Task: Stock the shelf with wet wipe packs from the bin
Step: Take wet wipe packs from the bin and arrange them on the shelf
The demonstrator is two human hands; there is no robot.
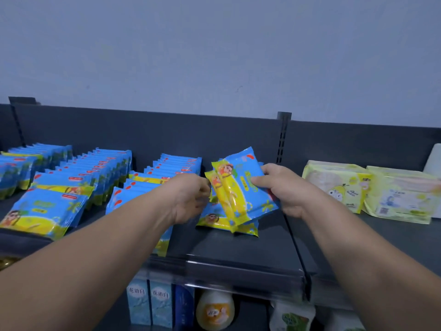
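Your right hand (284,189) grips a small bunch of packs (241,187) from the right, thumb across the blue face — your left hand (191,197) has its fingers curled on their yellow left edge. You hold them tilted just above the shelf (238,249), over flat packs (214,222) lying near its right end. To the left stand rows (107,168) of the same kind — pale bundles (338,185) sit in the next bay.

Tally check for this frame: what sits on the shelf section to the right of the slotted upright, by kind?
Pale yellow-green packs: 2
White item, cut off at the frame edge: 1
Total: 3
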